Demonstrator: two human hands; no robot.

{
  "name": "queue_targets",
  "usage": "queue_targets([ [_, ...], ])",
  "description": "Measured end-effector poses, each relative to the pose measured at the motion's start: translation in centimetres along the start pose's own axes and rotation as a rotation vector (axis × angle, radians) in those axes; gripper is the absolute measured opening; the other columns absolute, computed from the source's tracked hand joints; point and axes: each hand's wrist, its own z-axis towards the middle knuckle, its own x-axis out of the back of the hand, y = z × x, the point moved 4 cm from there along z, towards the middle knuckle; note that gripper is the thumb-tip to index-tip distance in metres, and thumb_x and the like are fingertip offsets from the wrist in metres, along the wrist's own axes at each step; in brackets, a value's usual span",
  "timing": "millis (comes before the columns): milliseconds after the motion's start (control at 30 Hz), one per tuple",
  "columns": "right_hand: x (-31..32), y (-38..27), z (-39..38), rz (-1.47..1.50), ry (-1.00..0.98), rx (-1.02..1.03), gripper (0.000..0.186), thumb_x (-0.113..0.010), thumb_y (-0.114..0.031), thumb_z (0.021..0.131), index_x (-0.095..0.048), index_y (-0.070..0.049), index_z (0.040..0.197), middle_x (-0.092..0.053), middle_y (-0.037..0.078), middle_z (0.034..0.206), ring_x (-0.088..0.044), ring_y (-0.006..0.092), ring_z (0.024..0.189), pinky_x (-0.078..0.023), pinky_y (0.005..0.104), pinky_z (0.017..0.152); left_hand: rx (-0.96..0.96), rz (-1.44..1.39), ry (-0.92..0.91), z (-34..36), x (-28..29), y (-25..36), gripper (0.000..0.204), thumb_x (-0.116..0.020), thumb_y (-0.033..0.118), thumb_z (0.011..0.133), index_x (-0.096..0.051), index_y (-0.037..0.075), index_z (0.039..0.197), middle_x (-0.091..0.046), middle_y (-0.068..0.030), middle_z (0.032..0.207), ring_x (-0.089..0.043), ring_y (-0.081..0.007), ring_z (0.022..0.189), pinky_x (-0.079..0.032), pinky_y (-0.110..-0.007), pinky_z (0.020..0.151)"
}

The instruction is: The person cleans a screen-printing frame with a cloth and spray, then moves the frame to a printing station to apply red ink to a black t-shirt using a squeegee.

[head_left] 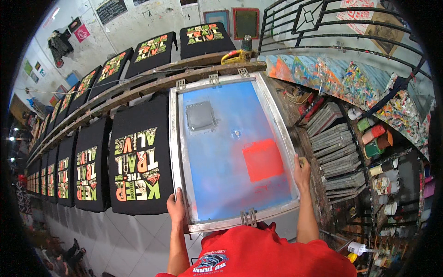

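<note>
A large screen-printing frame with pale metal sides lies in front of me. Its blue mesh carries a grey square at the upper left and a red square at the lower right. My left hand is closed around the frame's left side near the lower corner, thumb on top. Opposite it, my right hand grips the right side with curled fingers. Small metal brackets sit along the far edge, and another bracket is on the near edge. Whatever lies under the frame is hidden.
Black printed shirts lie in two long rows on the left, parted by a wooden rail. A yellow-handled tool rests on the far rail. Stacked frames or boards and paint tubs fill shelves on the right.
</note>
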Motion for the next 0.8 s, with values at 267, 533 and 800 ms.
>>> queue_targets([
  [267, 0.0, 1.3, 0.6, -0.063, -0.054, -0.063, 0.054, -0.057, -0.051, 0.101, -0.068, 0.002, 0.102, -0.068, 0.012, 0.090, -0.063, 0.0201, 0.085, -0.048, 0.0355, 0.079, -0.006, 0.045, -0.125, 0.9, -0.6, 1.3, 0.051, -0.057, 0.043, 0.104, -0.068, -0.004, 0.086, -0.057, -0.0014, 0.069, -0.047, -0.0090, 0.064, -0.039, -0.031, 0.055],
  [533, -0.6, 2.5, 0.4, -0.006, 0.022, -0.072, 0.057, -0.055, -0.050, 0.103, -0.071, 0.004, 0.097, -0.068, 0.009, 0.084, -0.060, 0.0159, 0.081, -0.048, 0.0331, 0.078, 0.064, 0.112, -0.109, 0.8, -0.9, 2.9, 0.052, -0.061, 0.043, 0.102, -0.072, -0.008, 0.096, -0.059, -0.0022, 0.066, -0.049, -0.0095, 0.063, -0.042, -0.031, 0.057],
  [800, -2.6, 4.2, 0.6, 0.023, 0.119, 0.009, 0.055, -0.056, -0.049, 0.102, -0.072, 0.004, 0.098, -0.069, 0.009, 0.077, -0.065, 0.0185, 0.074, -0.049, 0.0354, 0.072, 0.030, 0.112, -0.070, 2.1, -1.2, 0.7, 0.044, -0.064, 0.035, 0.102, -0.072, -0.007, 0.111, -0.068, -0.0041, 0.076, -0.053, -0.0093, 0.069, -0.045, -0.030, 0.061],
])
